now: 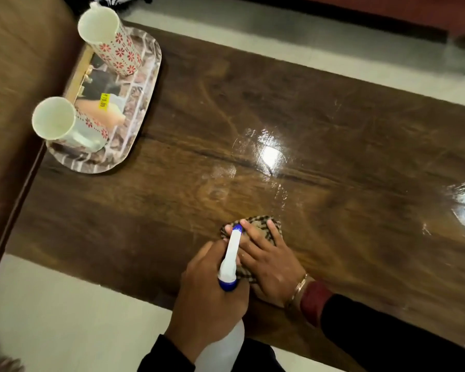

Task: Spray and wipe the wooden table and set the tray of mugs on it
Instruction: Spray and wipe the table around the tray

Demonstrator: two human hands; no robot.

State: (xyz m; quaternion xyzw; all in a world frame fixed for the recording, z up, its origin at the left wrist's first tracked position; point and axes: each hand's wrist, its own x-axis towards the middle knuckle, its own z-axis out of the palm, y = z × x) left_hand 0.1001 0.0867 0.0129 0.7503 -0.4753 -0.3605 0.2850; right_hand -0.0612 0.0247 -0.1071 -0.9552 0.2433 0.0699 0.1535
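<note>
My left hand grips a white spray bottle with a blue nozzle and collar, held over the near edge of the dark wooden table. Just beside it, my right hand lies flat with straight fingers on a brown checked cloth, pressing it to the tabletop. The table shines with wet streaks in the middle and at the right. A printed oval tray sits on the table's far left end, carrying two white mugs with red flowers.
A brown sofa runs along the left, close to the tray end of the table. Pale floor tiles show in front of and behind the table. Something dark red lies across the top right.
</note>
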